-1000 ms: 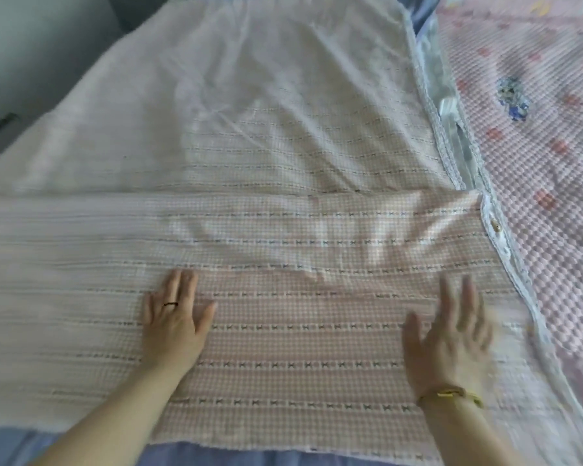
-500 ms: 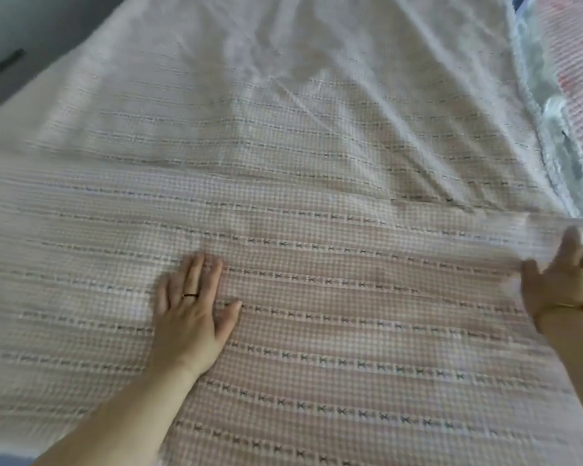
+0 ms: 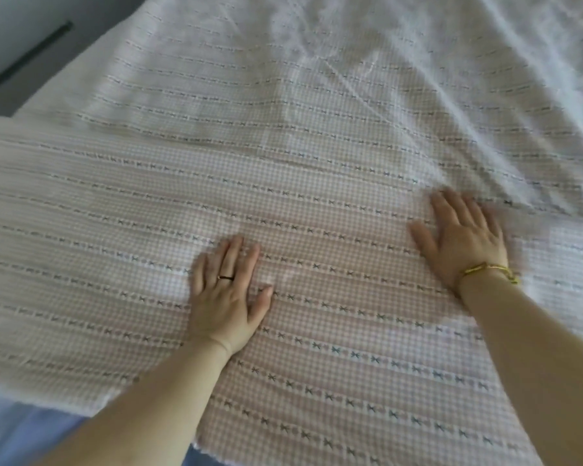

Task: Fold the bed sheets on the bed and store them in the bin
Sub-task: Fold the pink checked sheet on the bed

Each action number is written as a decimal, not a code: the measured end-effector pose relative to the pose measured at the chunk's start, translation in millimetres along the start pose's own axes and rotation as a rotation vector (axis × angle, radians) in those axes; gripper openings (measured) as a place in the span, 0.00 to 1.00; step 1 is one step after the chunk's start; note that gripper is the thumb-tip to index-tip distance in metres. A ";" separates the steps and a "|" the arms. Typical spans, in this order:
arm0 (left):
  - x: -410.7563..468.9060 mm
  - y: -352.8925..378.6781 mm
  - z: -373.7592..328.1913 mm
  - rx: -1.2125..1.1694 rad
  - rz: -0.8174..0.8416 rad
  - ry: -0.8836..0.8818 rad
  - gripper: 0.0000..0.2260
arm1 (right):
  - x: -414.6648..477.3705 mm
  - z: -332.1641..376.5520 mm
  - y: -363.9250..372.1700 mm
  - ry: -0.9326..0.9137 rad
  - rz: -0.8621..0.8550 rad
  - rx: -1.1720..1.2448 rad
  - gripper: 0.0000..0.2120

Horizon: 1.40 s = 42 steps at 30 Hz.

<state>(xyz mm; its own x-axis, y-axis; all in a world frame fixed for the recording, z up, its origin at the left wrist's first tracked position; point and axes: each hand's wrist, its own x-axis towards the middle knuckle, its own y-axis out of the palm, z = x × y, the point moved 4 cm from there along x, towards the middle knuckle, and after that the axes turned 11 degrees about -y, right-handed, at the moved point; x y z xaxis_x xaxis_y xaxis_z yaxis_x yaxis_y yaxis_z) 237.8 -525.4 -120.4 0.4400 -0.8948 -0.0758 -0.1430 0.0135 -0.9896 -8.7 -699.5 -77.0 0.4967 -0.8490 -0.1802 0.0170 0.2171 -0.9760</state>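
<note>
Since half a second ago the right hand has come in from the right edge of the bed sheet and now lies nearer its middle, flat, fingers spread, grasping nothing; it is slightly blurred. The left hand stays where it was, palm down, fingers straight, pressing on the cloth. The pink-checked sheet, with rows of small dark crosses, lies spread over the bed, its far part paler and creased. A dark ring sits on a left finger, a gold bracelet on the right wrist. Blue bedding shows below the sheet's near left edge.
</note>
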 end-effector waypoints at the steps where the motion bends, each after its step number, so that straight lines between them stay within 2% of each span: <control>1: -0.1 0.4 -1.7 -0.003 0.013 0.004 0.28 | -17.8 -27.1 -4.4 0.086 0.004 -0.016 0.33; 5: -6.6 -6.5 -9.1 0.064 -0.008 -0.049 0.37 | -115.6 -92.6 -6.1 0.359 -0.010 0.057 0.41; 6: -6.3 -7.3 -7.4 0.083 0.044 -0.071 0.37 | -141.0 -98.8 -3.7 0.403 -0.021 0.096 0.41; 8: -9.0 -15.9 -8.2 0.081 0.155 -0.077 0.30 | -195.4 -101.6 -1.0 0.425 -0.041 0.130 0.44; 10: -19.7 -29.1 -7.3 -0.002 0.239 -0.078 0.28 | -242.0 -96.7 1.4 0.459 -0.088 0.177 0.39; 12: -49.2 -36.6 -12.8 -0.107 0.324 -0.043 0.31 | -281.0 -97.6 5.3 0.577 -0.165 0.328 0.34; 13: -71.0 -39.9 -22.2 -0.161 0.333 0.048 0.35 | -298.0 -97.2 6.7 0.659 -0.224 0.419 0.35; 15: -122.2 -45.1 -55.6 -0.170 0.293 0.381 0.39 | -329.2 -95.5 11.1 0.808 -0.436 0.621 0.32; 17: -164.3 -44.3 -90.6 -0.099 0.225 0.598 0.36 | -365.6 -91.3 8.5 1.009 -0.775 0.805 0.11; 18: -175.8 -42.9 -106.1 -0.088 0.198 0.648 0.34 | -380.4 -86.9 7.9 1.133 -0.886 0.890 0.15; 20: -188.8 -37.5 -131.1 -0.080 0.137 0.675 0.33 | -401.2 -79.9 20.4 1.268 -0.974 1.180 0.19; 21: -194.0 -29.6 -140.0 -0.104 0.106 0.689 0.31 | -405.3 -71.6 29.7 1.291 -0.929 1.390 0.21; 23: -197.4 -18.6 -152.7 -0.158 0.018 0.672 0.23 | -399.7 -48.8 47.5 1.264 -0.684 1.788 0.28; 25: -198.3 -16.0 -160.9 -0.164 -0.091 0.624 0.18 | -391.2 -39.9 56.6 1.244 -0.446 1.956 0.27; 26: -199.6 -16.9 -165.8 -0.154 -0.115 0.603 0.19 | -385.6 -42.3 57.1 1.220 -0.403 1.987 0.25; 27: -201.4 -17.2 -171.2 -0.138 -0.114 0.579 0.22 | -381.2 -49.2 54.4 1.191 -0.432 2.015 0.23; 29: -201.9 -19.6 -180.4 -0.112 -0.093 0.532 0.26 | -368.1 -67.9 43.5 1.140 -0.565 2.024 0.19; 31: -200.6 -22.7 -187.7 -0.112 -0.083 0.500 0.25 | -353.9 -86.1 34.6 1.142 -0.665 1.986 0.14; 34: -200.3 -29.4 -192.5 -0.171 -0.072 0.498 0.24 | -345.5 -102.7 28.8 1.211 -0.646 1.747 0.13; 36: -201.5 -35.3 -191.7 -0.246 -0.090 0.497 0.21 | -349.6 -107.5 20.0 1.182 -0.610 1.498 0.15; 37: -202.2 -40.1 -191.6 -0.288 -0.112 0.499 0.18 | -354.8 -108.1 14.3 1.143 -0.651 1.410 0.15; 40: -210.3 -57.3 -190.6 -0.374 -0.150 0.536 0.18 | -379.6 -103.9 2.7 1.032 -0.797 1.359 0.10; 42: -223.2 -68.7 -187.9 -0.380 -0.161 0.560 0.18 | -395.5 -95.7 -3.5 0.974 -0.863 1.417 0.07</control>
<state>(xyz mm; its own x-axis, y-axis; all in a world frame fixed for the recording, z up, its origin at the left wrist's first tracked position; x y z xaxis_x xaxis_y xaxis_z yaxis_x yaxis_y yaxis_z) -17.2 -410.5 -12.6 -0.0271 -0.9694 0.2439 -0.4599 -0.2045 -0.8641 -288.2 -410.6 -14.0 -0.6060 -0.7516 -0.2605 0.7927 -0.5979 -0.1188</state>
